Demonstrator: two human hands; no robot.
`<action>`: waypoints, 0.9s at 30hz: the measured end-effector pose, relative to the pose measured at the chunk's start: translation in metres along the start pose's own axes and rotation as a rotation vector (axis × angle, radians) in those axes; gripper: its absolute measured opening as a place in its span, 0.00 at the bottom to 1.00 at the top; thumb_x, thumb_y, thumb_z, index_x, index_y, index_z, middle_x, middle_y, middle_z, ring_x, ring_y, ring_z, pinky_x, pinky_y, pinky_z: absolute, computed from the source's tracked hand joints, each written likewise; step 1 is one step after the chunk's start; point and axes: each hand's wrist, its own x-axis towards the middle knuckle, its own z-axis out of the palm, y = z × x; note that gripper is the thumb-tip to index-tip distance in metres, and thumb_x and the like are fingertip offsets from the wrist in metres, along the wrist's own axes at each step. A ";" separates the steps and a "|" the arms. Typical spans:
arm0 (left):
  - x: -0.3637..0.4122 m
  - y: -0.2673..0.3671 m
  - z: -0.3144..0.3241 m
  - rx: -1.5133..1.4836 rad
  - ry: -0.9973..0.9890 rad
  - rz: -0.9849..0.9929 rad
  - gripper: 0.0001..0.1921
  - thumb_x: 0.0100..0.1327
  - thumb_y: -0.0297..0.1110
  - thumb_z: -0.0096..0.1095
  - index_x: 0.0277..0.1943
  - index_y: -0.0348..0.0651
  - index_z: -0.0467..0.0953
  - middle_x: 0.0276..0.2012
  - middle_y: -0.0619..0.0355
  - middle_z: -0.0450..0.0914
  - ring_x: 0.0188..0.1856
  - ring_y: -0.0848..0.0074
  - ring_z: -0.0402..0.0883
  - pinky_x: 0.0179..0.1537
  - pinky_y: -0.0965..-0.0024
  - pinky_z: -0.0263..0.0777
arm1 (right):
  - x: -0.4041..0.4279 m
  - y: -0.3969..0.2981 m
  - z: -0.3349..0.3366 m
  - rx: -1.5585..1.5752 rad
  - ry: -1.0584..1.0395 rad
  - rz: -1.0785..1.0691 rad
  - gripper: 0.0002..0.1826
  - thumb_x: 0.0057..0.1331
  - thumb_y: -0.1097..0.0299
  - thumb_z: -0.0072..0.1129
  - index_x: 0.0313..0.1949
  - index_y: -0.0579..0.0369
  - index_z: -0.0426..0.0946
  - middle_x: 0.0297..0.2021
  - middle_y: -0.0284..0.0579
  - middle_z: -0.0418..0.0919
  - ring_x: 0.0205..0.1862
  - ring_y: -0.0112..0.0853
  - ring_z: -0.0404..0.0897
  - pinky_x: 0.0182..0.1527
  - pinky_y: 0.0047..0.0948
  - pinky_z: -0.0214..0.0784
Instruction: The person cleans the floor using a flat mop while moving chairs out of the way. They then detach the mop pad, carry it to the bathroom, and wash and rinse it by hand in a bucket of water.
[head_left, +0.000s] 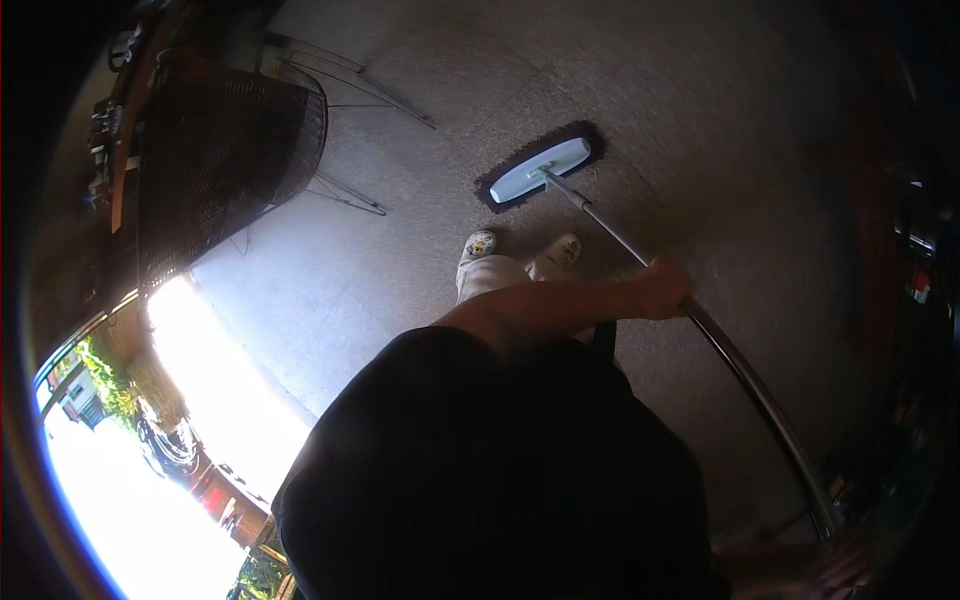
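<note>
A flat mop with a pale blue plate (540, 171) and a dark fringed pad lies on the concrete floor just ahead of my shoes. Its metal pole (739, 364) runs back along my right side and looks bent by the lens. My left hand (667, 289) reaches across my body and is closed around the middle of this pole. At the lower right, in dim light, my right hand (844, 562) holds the pole near its upper end; its fingers show only faintly.
A dark mesh chair or lounger (232, 142) with thin metal legs stands at the upper left. White clogs (478, 246) are on my feet. Beyond a bright opening at lower left hangs a coiled hose or cable (169, 446). Dark, indistinct items line the right edge.
</note>
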 end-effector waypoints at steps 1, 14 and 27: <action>-0.004 -0.001 -0.003 0.007 0.011 0.001 0.11 0.47 0.42 0.63 0.26 0.44 0.77 0.28 0.53 0.75 0.36 0.61 0.76 0.37 0.60 0.67 | 0.003 -0.001 0.002 0.042 -0.060 0.005 0.14 0.65 0.65 0.34 0.36 0.57 0.70 0.34 0.51 0.71 0.36 0.43 0.70 0.44 0.43 0.66; -0.172 -0.229 -0.040 0.196 -0.828 0.024 0.13 0.48 0.39 0.59 0.32 0.38 0.79 0.32 0.46 0.78 0.37 0.57 0.78 0.40 0.59 0.70 | -0.202 0.092 0.203 -0.531 0.199 0.585 0.16 0.67 0.64 0.35 0.41 0.62 0.69 0.38 0.51 0.70 0.41 0.38 0.71 0.47 0.39 0.64; -0.347 -0.334 -0.194 0.633 -0.190 -0.599 0.07 0.49 0.36 0.61 0.32 0.50 0.77 0.32 0.59 0.78 0.41 0.67 0.77 0.42 0.64 0.69 | -0.158 0.115 0.496 0.378 0.010 0.392 0.06 0.64 0.68 0.40 0.32 0.48 0.68 0.27 0.35 0.68 0.33 0.28 0.69 0.38 0.27 0.63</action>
